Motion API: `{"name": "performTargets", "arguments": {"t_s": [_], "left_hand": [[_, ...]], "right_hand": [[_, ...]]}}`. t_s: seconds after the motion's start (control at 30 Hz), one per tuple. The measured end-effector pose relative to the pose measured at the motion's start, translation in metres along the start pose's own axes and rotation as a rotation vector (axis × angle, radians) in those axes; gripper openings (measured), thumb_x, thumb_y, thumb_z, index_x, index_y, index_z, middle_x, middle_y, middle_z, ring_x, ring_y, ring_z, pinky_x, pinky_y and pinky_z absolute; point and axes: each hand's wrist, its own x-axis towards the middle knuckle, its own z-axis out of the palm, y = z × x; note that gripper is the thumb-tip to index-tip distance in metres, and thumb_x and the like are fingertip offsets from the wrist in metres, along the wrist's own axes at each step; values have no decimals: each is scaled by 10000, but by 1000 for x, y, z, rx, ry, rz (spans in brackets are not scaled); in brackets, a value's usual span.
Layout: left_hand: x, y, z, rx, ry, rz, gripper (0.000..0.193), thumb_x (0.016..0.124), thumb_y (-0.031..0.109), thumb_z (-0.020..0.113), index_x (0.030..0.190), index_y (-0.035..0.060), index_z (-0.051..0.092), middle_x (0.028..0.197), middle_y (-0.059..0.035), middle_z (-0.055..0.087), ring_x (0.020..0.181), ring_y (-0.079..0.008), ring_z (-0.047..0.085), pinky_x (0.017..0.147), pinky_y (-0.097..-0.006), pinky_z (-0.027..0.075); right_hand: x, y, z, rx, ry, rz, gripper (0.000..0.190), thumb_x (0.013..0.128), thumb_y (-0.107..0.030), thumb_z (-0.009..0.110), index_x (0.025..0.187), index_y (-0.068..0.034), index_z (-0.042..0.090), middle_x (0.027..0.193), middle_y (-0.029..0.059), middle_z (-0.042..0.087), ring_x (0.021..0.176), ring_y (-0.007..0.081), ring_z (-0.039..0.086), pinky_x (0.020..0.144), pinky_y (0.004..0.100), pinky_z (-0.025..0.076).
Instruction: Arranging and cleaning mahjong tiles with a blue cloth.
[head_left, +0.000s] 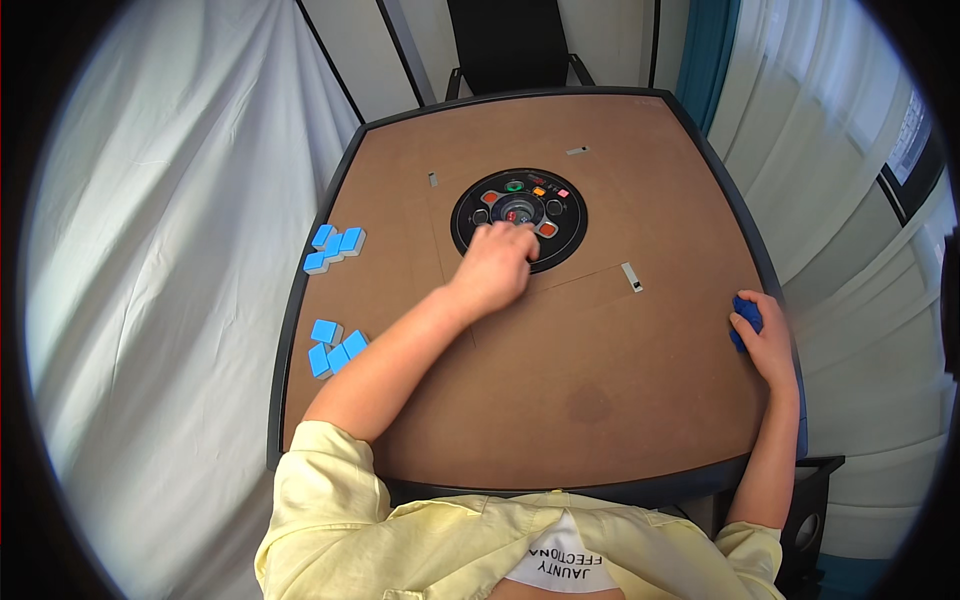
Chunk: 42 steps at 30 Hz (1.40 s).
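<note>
My left hand (498, 264) reaches over the near side of the round black control panel (566, 244) in the middle of a mahjong table (562, 352). Its fingers bend downward, slightly blurred, and the fingertips are partly hidden, so contact with the panel is unclear. Behind the fingers, dice (512, 216) show in the panel's central well, with coloured buttons around it. At the table's right edge, my right hand (765, 337) grips a crumpled dark blue cloth (748, 311) against the surface.
Several blue-backed mahjong tiles (334, 247) lie by the left rim. A second group of tiles (326, 332) sits nearer me, beside my left forearm. The table has a raised dark rim (750, 217). A black chair (510, 45) stands beyond the far side.
</note>
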Motion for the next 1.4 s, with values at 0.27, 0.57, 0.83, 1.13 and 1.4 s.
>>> {"name": "performTargets", "arguments": {"t_s": [0.27,0.57,0.83,1.13,1.4], "left_hand": [[-8,65,-2,-41,-38,3,109,912,76,612,1015,53,589,1357,-256,624,1033,-356,660,915,-464,514],[18,56,-13,54,-210,-201,433,934,332,726,1111,-6,520,1488,-354,466,980,-427,711,827,-471,600],[37,46,-21,112,-282,-204,436,947,370,708,1090,3,520,1521,-330,449,952,-410,722,806,-473,602],[43,52,-19,164,-328,-227,428,928,354,723,1087,7,529,1512,-349,450,944,-406,726,811,-461,606],[43,46,-12,159,-303,-192,434,912,350,727,1081,1,534,1499,-326,482,945,-384,732,785,-450,608]], "right_hand": [[-1,-6,2,18,-4,12,362,909,-206,738,1239,-84,652,1237,121,637,1177,320,607,1009,394,473],[-3,-5,0,0,-13,21,369,908,-210,738,1243,-81,651,1244,126,636,1187,323,606,1015,396,471],[-1,-3,3,24,-20,10,380,909,-213,741,1255,-84,649,1243,127,635,1185,322,605,1017,398,470],[-2,5,7,32,-28,22,379,915,-216,740,1259,-85,649,1244,127,633,1182,319,605,1015,396,471],[0,8,7,7,-24,-9,371,915,-213,735,1250,-78,648,1237,128,635,1176,323,604,1014,396,469]]}}
